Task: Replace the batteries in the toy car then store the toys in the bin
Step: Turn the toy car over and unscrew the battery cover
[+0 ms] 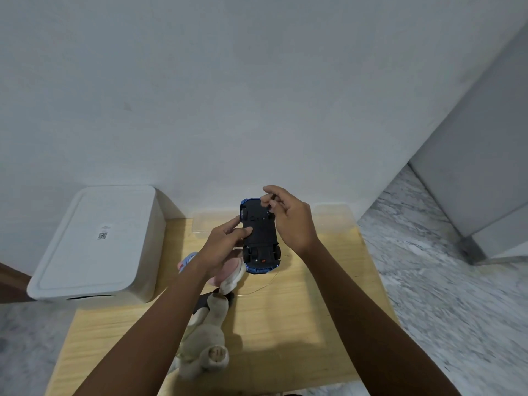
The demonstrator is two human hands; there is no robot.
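A blue toy car [260, 235] is held upside down above the wooden table [314, 304], its black underside facing me. My left hand [225, 244] grips the car's left side, thumb on the underside. My right hand [288, 218] is at the car's far right corner, fingertips pinched together by the wheel; whether they hold something small I cannot tell. A beige plush toy [208, 338] lies on the table under my left forearm, with a pink and white plush [231, 270] beside it. A white lidded bin [97, 244] stands left of the table.
A clear plastic container [334, 215] sits at the table's far edge against the white wall. Marble floor surrounds the table. A grey cabinet [485, 167] stands at the right.
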